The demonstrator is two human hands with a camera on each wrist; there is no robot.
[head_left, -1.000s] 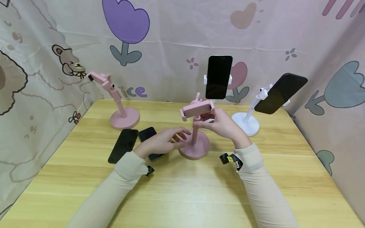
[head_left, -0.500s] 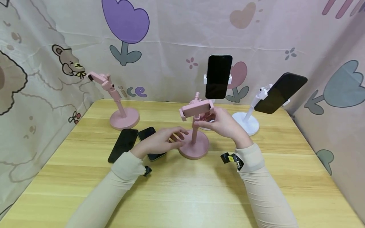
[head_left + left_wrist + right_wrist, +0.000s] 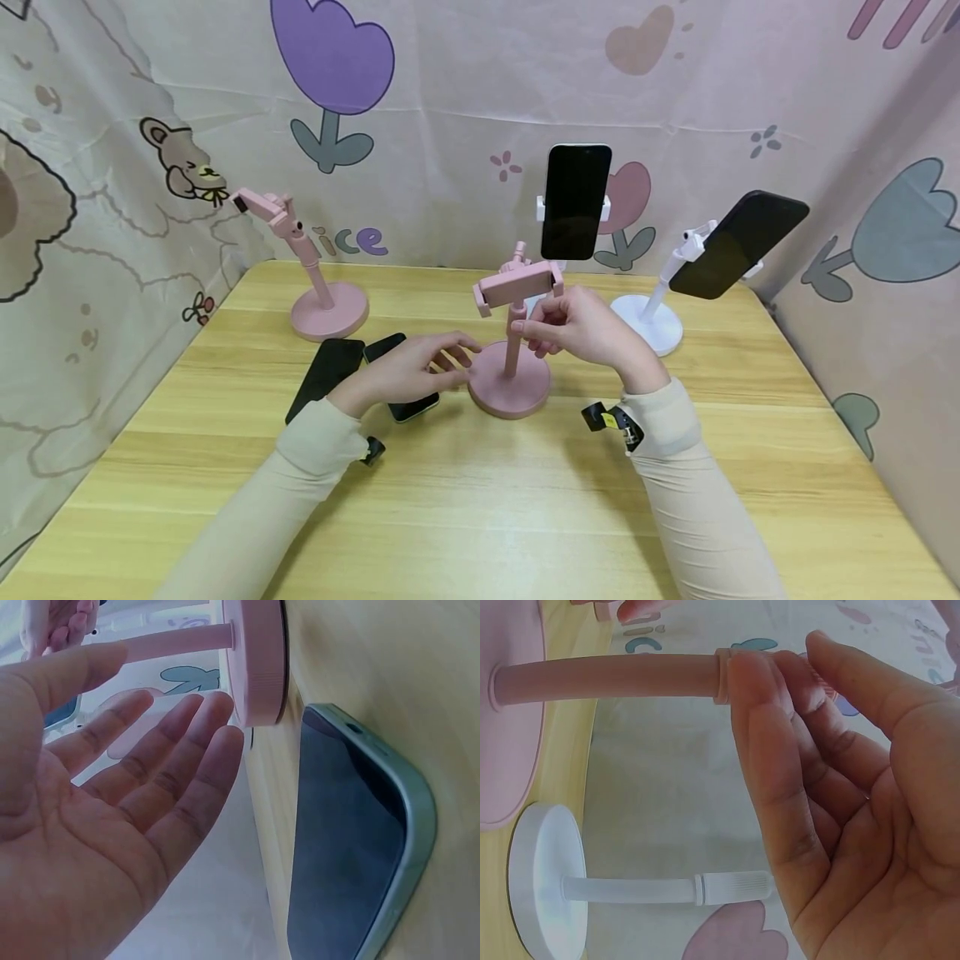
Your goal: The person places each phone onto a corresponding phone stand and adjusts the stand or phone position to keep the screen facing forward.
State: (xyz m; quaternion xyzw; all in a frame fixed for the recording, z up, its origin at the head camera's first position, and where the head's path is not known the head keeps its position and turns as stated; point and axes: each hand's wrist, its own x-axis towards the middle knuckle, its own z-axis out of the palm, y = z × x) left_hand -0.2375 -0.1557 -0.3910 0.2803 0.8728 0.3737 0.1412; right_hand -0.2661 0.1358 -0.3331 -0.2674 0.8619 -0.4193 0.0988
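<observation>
A pink phone stand [image 3: 513, 357] stands upright mid-table, its clamp [image 3: 517, 287] tilted and without a phone. My right hand [image 3: 583, 329] is at the upper stem; in the right wrist view its loosely bent fingertips [image 3: 757, 682] overlap the stem's collar, and the thumb is spread away. My left hand [image 3: 408, 369] hovers left of the round base [image 3: 259, 667], palm open and fingers relaxed, holding nothing. Beneath it lies a phone with a pale green edge [image 3: 352, 847], partly hidden by the hand in the head view. Another black phone [image 3: 327, 373] lies beside it.
A second pink stand [image 3: 330, 310], its clamp without a phone, is at the back left. Two white stands hold phones: an upright phone [image 3: 576, 202] behind the middle stand and a slanted phone [image 3: 738, 244] on the right. A patterned cloth [image 3: 465, 108] hangs behind the table.
My left hand has drawn back to the left, away from the base of the middle stand. My right hand's fingers have loosened and come out from behind the stem. The stand has stayed put.
</observation>
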